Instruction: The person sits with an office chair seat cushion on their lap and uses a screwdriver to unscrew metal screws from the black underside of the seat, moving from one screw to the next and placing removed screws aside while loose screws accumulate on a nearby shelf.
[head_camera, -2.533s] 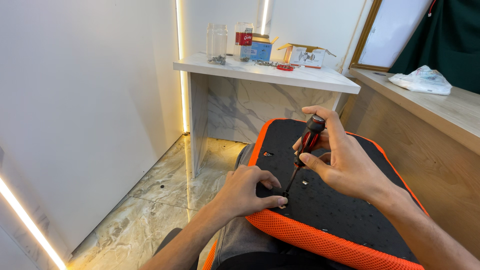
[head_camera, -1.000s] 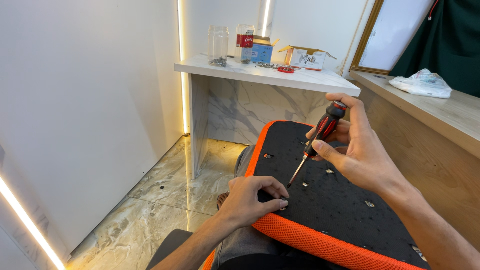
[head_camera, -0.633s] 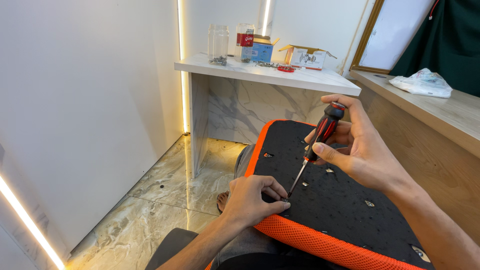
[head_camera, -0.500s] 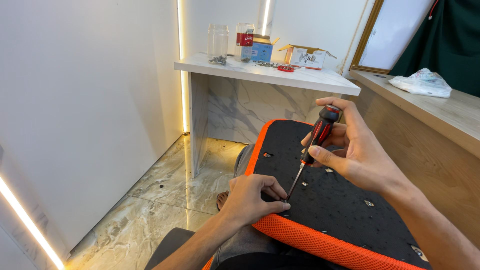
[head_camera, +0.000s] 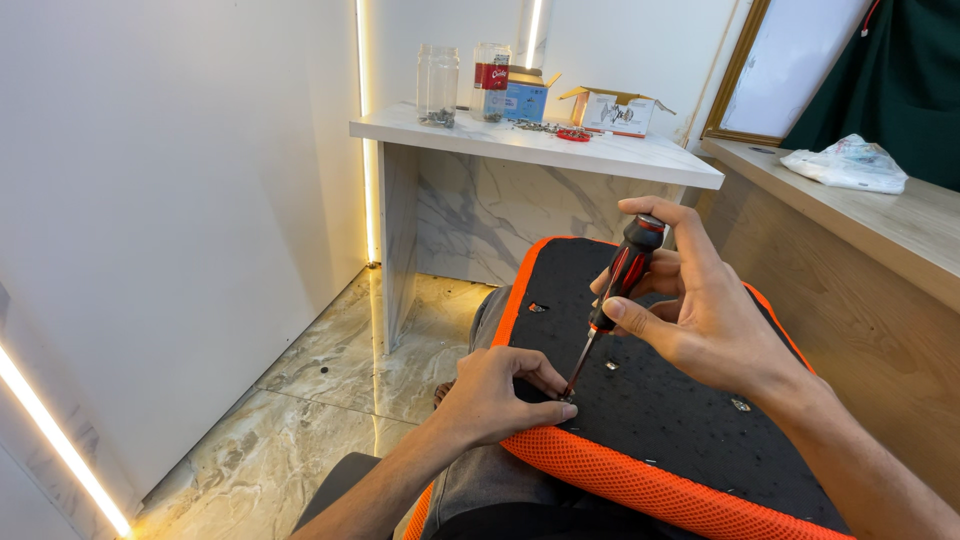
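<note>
Screwdriver (head_camera: 612, 290) tip at seat panel (head_camera: 660, 400) edge — right hand (head_camera: 700, 310) grips handle, left hand (head_camera: 500, 395) pinches screw; fastening prob. just starting.

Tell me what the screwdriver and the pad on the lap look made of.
Screwdriver: black and red handle, seemingly plastic or rubber, with a thin shiny shaft, likely metal. Pad: black fabric-like face, orange edge with a visible mesh weave.

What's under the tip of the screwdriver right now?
The screwdriver tip meets the black panel of the orange-edged seat, right beside the left hand thumb and forefinger. Those fingertips cover the spot, so any screw there is hidden. The right hand grips the handle.
</note>
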